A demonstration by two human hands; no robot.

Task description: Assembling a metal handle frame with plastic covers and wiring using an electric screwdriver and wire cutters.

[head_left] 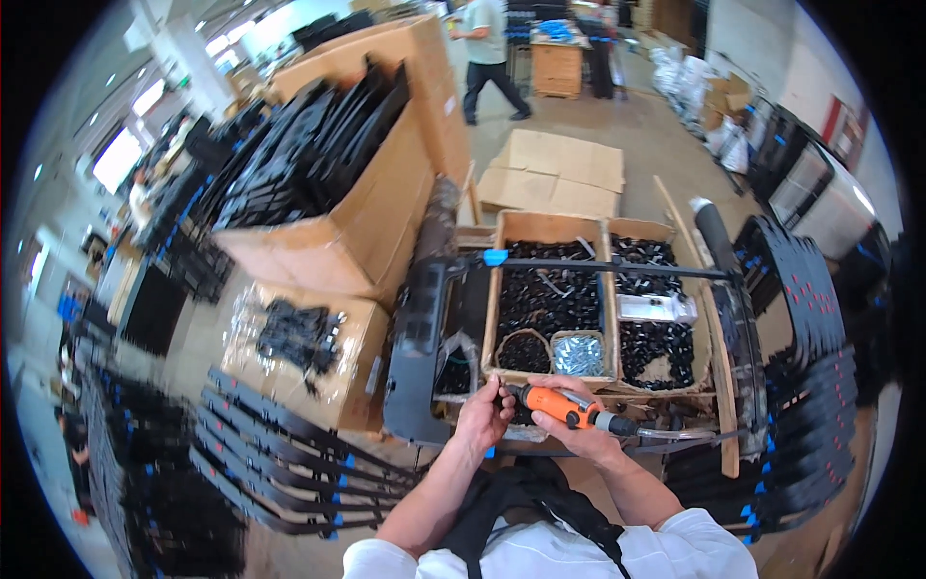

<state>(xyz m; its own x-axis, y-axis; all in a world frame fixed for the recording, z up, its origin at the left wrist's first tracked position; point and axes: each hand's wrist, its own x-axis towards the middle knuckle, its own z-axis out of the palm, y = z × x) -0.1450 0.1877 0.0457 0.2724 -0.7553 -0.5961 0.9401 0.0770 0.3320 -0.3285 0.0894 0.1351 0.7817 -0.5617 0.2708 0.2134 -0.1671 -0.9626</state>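
My right hand (586, 439) is wrapped around an orange electric screwdriver (558, 405), which lies level with its tip toward the left. At that tip, the fingers of my left hand (484, 415) are pinched together; whatever small thing they hold is too small to make out. Under and around my hands lies a large black plastic frame (413, 386) with a blue tape mark on its far bar. Just beyond the screwdriver are a small bin of silver screws (579, 355) and a small bin of dark pieces (524, 353).
An open cardboard box (552, 228) full of small black parts stands ahead, beside a second box (683, 384) of similar parts. A big carton (386, 227) of black panels rises at the left. Stacked black frames (289, 463) flank me. A person (485, 48) walks in the background.
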